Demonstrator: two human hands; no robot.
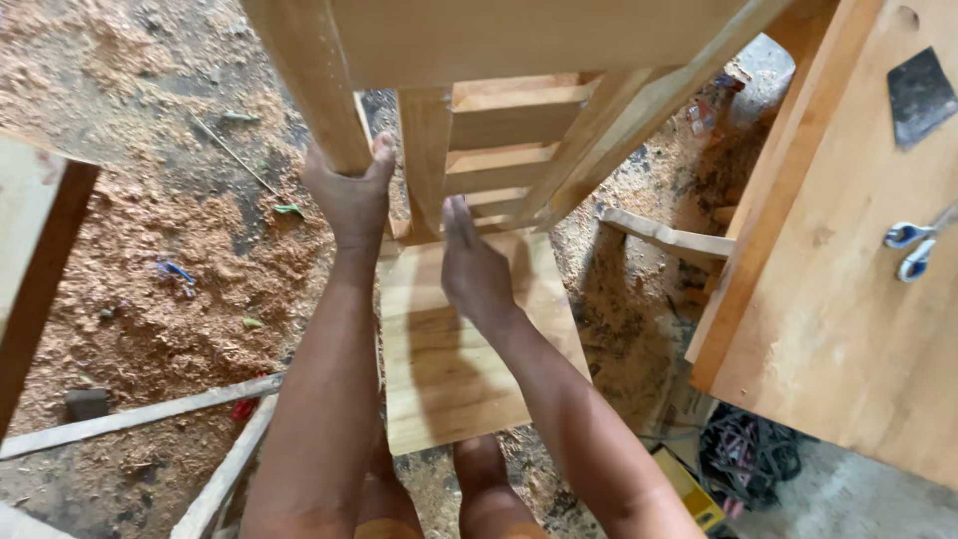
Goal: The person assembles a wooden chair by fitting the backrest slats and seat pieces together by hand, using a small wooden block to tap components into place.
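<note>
Chair frame (499, 120) gripped at its leg by left hand (347, 195), right hand (474, 269) just beside.

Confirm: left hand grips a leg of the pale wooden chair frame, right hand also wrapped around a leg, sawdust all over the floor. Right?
Not quite. The head view shows the right hand open and flat, fingers extended toward the pale wooden chair frame, not wrapped around a leg. The rest holds: the left hand has its grip on a leg, and sawdust covers the floor.

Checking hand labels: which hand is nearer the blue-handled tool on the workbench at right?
Right. The right hand is flat and open by the chair frame's middle leg, on the side toward the blue-handled tool. The left hand grips the front leg, farther from it.
</note>
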